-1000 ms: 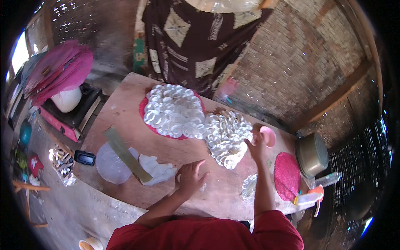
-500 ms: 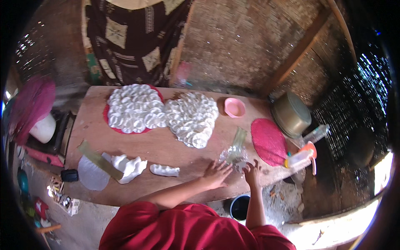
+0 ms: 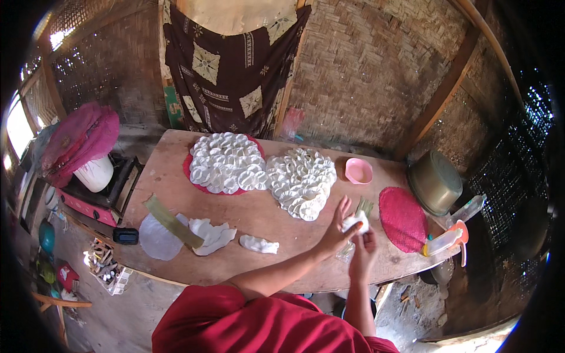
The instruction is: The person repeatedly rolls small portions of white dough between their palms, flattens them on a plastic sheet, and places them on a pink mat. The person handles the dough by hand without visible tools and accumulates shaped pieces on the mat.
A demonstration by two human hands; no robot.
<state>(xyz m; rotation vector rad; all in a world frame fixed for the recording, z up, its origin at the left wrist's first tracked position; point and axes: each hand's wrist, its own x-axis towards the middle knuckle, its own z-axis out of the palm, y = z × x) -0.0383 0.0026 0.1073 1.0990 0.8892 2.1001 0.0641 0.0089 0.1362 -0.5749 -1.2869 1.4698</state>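
Observation:
A small white piece of dough [image 3: 358,222] is held between my two hands, just above the right part of the wooden table. My left hand [image 3: 336,234] has its thumb across the dough while its fingers point up. Curled fingers of my right hand [image 3: 365,250] grip the dough's lower right side. Behind it a green strip [image 3: 366,206] shows in part, and clear plastic [image 3: 346,253] lies beneath my hands. At the table's left front are a torn flat piece of white dough [image 3: 213,236] and a smaller lump of white dough [image 3: 259,244].
Many white ruffled dough discs lie in two piles, a left pile [image 3: 226,165] and a right pile [image 3: 301,182]. A pink bowl [image 3: 358,171], red round mat [image 3: 403,219], large metal pot [image 3: 435,182] and bottle [image 3: 441,242] stand rightward. A stove [image 3: 94,206] is left.
My hands have risen off the table and come together, now with the white dough between them. Before, they were spread over the clear plastic. The whole view has shifted.

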